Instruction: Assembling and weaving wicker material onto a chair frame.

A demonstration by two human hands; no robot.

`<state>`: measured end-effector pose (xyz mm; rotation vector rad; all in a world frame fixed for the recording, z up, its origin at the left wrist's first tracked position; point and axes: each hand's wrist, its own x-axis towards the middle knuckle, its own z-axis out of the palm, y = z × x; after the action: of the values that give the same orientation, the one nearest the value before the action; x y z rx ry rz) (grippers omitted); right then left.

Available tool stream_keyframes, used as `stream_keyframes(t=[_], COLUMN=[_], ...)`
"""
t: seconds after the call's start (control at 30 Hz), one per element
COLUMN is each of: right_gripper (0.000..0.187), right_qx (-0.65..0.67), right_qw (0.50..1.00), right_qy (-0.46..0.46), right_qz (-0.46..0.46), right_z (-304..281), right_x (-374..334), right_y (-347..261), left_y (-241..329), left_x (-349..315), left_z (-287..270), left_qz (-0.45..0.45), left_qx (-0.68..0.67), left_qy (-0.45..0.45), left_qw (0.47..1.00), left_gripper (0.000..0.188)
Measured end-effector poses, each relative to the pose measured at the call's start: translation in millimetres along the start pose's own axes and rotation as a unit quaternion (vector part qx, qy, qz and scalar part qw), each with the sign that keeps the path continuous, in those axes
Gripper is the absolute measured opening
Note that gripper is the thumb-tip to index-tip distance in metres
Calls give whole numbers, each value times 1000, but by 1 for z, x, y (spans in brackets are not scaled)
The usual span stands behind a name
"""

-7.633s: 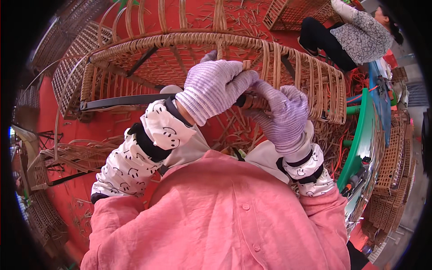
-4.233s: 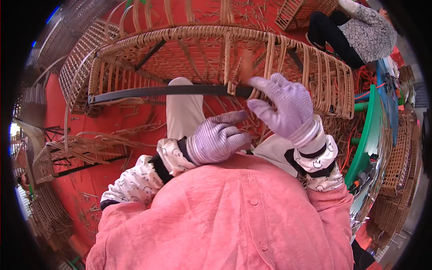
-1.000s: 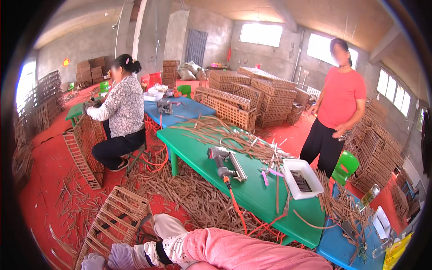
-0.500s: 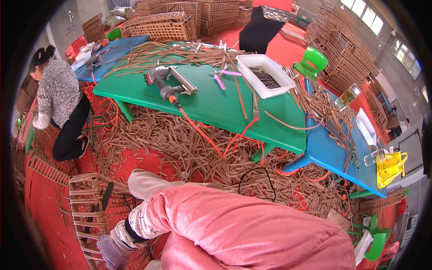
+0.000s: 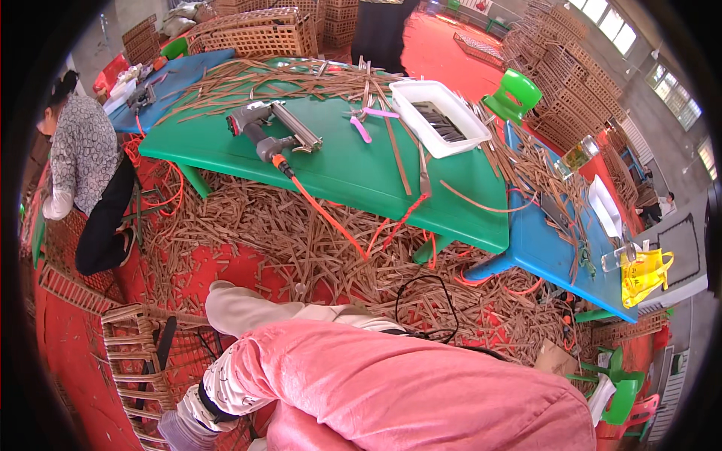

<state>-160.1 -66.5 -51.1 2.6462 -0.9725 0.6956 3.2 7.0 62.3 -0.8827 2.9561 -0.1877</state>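
Note:
A pink sleeve crosses the lower part of the view from the right, ending in a patterned pale oversleeve with a black band. Beyond it my right hand, in a greyish-lavender knit glove, reaches down beside an open-weave wicker basket. The lower edge cuts off its fingers, so I cannot tell whether it grips the rim. A dark strip stands across the basket's side. Another fold of pink cloth shows below the sleeve; my left hand does not show. A beige cloth-covered leg or foot lies just past the sleeve.
On a green table are an air stapler with orange hose, pink-handled pliers, a white tray and wicker strips. A blue table adjoins it. Cut strips litter the floor. A co-worker bends at left.
The whole view has shifted slightly, so the tables and basket sit a little further left and most things a little higher. My gloved hand stays by the basket; the co-worker remains bent over.

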Motion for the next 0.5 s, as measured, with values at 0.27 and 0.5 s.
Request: stream_keyframes(t=[0.27, 0.5], right_gripper=[20, 18], right_qx=[75, 159], right_qw=[996, 975], right_qy=[-37, -138], right_qz=[-39, 66], right_z=[-28, -71], right_x=[17, -5], right_y=[-12, 9], left_y=[10, 35], left_x=[-15, 10], left_z=[23, 57], left_qz=[-70, -207], left_qx=[178, 116], left_qy=[-22, -22], left_qw=[981, 971], left_gripper=[26, 10])
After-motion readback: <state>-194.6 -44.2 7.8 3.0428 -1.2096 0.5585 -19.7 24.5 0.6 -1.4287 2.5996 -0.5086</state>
